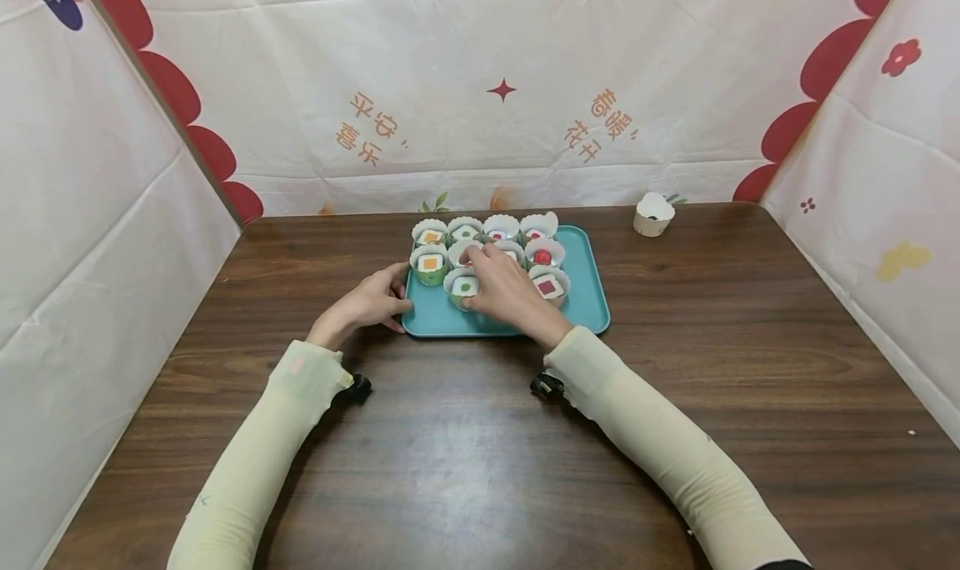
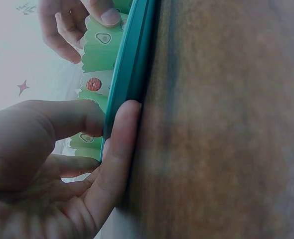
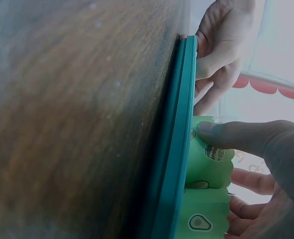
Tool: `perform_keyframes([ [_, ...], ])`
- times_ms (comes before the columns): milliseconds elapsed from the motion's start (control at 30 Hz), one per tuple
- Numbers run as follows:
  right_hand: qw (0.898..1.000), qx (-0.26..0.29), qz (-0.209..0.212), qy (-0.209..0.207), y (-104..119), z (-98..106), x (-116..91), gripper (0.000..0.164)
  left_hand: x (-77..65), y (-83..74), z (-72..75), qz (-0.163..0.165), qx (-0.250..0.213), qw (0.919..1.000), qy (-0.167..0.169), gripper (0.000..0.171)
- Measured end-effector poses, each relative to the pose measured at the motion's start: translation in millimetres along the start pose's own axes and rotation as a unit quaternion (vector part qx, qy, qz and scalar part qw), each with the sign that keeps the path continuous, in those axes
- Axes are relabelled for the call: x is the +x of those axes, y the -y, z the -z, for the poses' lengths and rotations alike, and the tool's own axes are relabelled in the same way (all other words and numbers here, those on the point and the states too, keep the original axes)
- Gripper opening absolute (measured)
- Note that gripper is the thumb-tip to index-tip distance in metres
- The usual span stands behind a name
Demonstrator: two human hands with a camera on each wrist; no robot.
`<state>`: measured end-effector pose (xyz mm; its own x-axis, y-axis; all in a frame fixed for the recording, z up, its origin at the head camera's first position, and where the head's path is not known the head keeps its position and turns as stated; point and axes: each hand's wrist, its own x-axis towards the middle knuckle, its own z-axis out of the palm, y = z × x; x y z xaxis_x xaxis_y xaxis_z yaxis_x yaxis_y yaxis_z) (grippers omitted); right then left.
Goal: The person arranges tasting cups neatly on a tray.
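A teal tray [image 1: 597,299] holds several paper baking cups in rows, with white pieces marked in orange, green or red inside. My left hand [image 1: 369,299] grips the tray's left edge, fingers on either side of the rim in the left wrist view. My right hand [image 1: 510,291] reaches over the front row and holds a green paper cup [image 1: 461,297] with a green-dotted white piece. Its thumb lies against the cup's near wall in the right wrist view, and the fingers reach behind. Part of the front row is hidden under this hand.
One white paper cup [image 1: 653,216] stands apart at the back right of the brown wooden table [image 1: 465,453]. Printed white cloth [image 1: 465,53] hangs behind the table and along both sides. A small white speck [image 1: 911,432] lies near the right edge.
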<state>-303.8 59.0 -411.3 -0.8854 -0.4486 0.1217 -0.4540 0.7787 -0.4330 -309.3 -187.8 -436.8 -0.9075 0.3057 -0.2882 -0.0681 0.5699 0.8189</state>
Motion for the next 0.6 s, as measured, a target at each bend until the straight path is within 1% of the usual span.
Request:
perform_keyframes([
  [233, 1.0, -0.011, -0.007, 0.017, 1.4, 1.9, -1.3, 0.063, 0.1, -0.1, -0.1, 0.0, -0.001, 1.0, 0.004, 0.085],
  [400, 1.0, -0.014, -0.015, 0.01, 3.9, 5.4, -1.8, 0.067, -0.5, -1.1, -0.1, 0.001, 0.0, 1.0, 0.002, 0.085],
  [600, 1.0, 0.001, -0.023, 0.007, 5.9, 8.4, -1.4, 0.067, -1.2, -1.9, -0.4, 0.0, 0.004, 1.0, 0.0, 0.085],
])
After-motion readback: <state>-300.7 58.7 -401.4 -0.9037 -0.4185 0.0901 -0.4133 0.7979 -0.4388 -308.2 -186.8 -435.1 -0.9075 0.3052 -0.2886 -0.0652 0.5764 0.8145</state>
